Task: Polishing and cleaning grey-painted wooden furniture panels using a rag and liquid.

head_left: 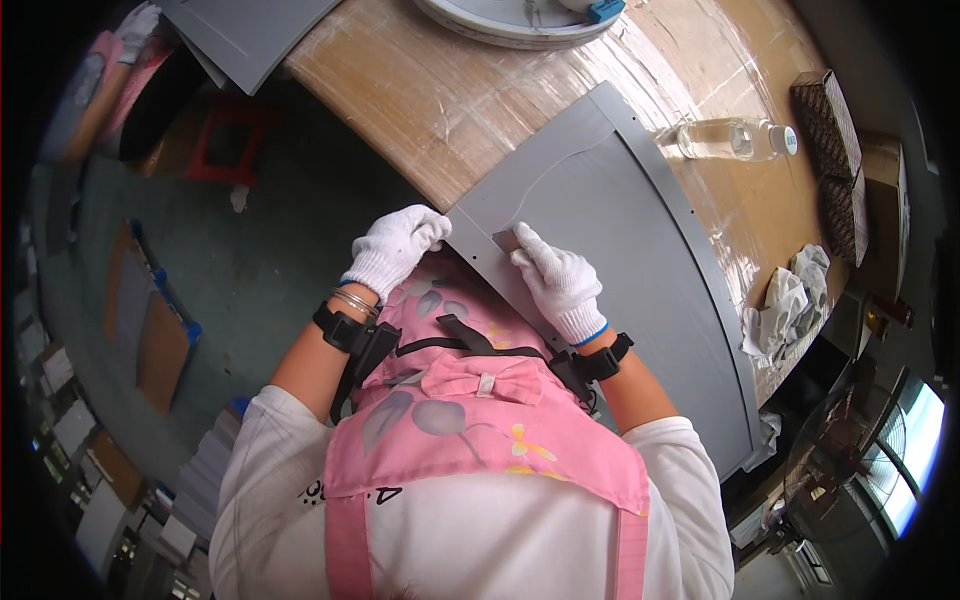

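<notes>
A large grey panel (610, 230) with a curved, raised dark edge lies across the table's near edge and reaches over my lap. My left hand (395, 248), in a white knit glove, is closed on the panel's left corner, its fingertips curled there. My right hand (558, 280), gloved the same way, pinches a small flat brownish-grey piece (507, 240) against the panel's face; its exact kind is not clear. From near that piece, a thin pale wavy line runs up across the panel.
The table (440, 110) is covered in film. On it are a clear bottle (725, 138) lying down, a round grey disc-shaped part (520, 35), crumpled white gloves or cloths (790, 300) and patterned boxes (830, 125). Another person's gloved hand (138, 30) is at upper left; a fan (840, 450) stands right.
</notes>
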Motion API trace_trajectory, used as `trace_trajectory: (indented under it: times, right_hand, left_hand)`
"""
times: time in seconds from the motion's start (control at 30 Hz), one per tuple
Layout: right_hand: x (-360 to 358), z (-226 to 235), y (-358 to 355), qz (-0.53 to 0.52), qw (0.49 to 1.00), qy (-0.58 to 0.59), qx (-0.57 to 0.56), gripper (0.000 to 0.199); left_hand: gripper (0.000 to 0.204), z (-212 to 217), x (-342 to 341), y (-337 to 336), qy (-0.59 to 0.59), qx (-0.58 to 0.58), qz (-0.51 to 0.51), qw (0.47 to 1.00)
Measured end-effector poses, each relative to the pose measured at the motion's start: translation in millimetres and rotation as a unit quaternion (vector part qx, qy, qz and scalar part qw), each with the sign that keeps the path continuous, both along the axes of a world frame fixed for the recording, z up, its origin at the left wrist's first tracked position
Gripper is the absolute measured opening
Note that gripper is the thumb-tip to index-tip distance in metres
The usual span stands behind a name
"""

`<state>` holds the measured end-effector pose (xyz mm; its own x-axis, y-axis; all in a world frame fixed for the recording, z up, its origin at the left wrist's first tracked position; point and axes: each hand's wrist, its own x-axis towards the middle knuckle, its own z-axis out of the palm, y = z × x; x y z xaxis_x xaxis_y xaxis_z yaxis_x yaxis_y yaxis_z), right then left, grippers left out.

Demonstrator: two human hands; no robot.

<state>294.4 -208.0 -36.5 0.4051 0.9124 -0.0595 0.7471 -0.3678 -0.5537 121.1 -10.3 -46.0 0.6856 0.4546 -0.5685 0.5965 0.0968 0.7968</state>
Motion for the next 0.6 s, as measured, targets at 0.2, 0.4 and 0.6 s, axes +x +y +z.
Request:
trace_trajectory:
  times: [0.2, 0.4, 0.6]
  right_hand:
    - [-2, 3, 0, 0.028, 0.997, -0.027, -0.068, 0.04]
    - [-2, 3, -2, 0.067, 0.996, 0.051, -0.012, 0.037]
    - [-2, -6, -1, 0.011, 0.999, -0.016, -0.028, 0.04]
  left_hand:
    - [0.017, 0, 0, 0, 0.006, 0.016, -0.012, 1.0]
    - [0.02, 2, 1, 2, 0.019, 0.005, -0.015, 1.0]
    - [0.025, -8, -3, 3, 0.003, 0.004, -0.017, 1.0]
